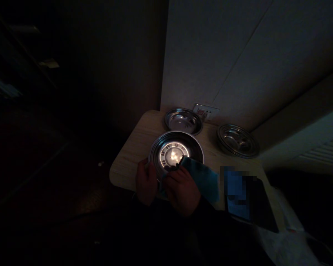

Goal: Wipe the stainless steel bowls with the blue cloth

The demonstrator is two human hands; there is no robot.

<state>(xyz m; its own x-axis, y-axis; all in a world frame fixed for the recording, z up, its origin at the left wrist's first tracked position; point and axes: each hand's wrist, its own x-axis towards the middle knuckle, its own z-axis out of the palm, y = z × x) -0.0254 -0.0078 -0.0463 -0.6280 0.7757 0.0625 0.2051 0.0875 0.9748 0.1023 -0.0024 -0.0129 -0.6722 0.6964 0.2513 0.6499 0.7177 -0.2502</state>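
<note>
A shiny steel plate (172, 146) is tilted up toward me at the near edge of a small light wooden table (133, 147). My left hand (145, 183) grips the plate's left rim, fingers closed on it. My right hand (183, 188) is closed on a blue cloth (204, 177) and presses it against the plate's lower inner face. The scene is very dark, and only the plate's centre catches light.
Two more steel plates lie flat on the table, one (183, 120) behind the held plate and one (237, 140) at the back right. A wall socket (206, 111) sits behind them. A dark flat device (249, 199) rests at the table's right. Dark floor lies to the left.
</note>
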